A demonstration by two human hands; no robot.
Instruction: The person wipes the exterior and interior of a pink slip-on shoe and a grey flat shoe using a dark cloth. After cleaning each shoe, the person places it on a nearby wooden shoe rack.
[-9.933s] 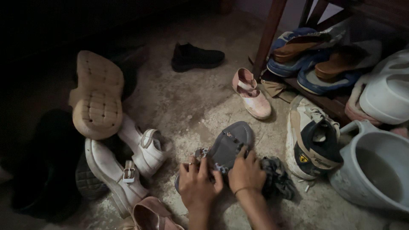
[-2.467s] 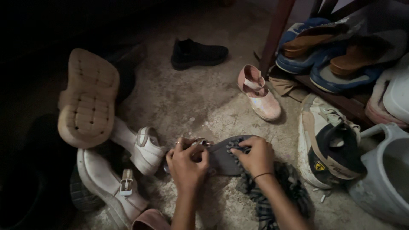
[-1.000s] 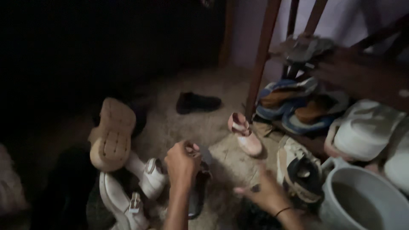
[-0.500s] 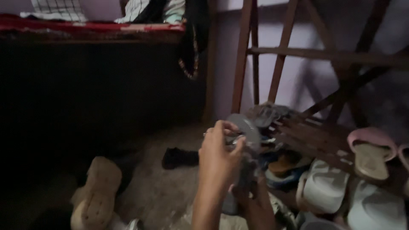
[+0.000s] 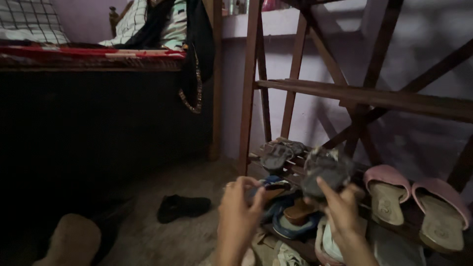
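My left hand (image 5: 239, 212) hovers in front of the wooden shoe rack (image 5: 354, 96) with its fingers apart and nothing in it. Just beyond its fingertips a grey sandal (image 5: 278, 153) lies on the middle shelf. My right hand (image 5: 342, 212) is raised beside it and grips a crumpled grey patterned cloth (image 5: 322, 171), held up at the level of that shelf. The two hands are apart, about a hand's width from each other.
Two pink sandals (image 5: 389, 189) rest on the shelf to the right. Blue shoes with brown sandals (image 5: 293, 216) sit on the lower shelf. A black shoe (image 5: 182, 207) and a tan sole (image 5: 69, 241) lie on the floor. A bed (image 5: 88, 59) stands at left.
The view has tilted up from the floor to the rack. My left hand lifted the grey sandal and let it go on the shelf. My right hand has raised the cloth.
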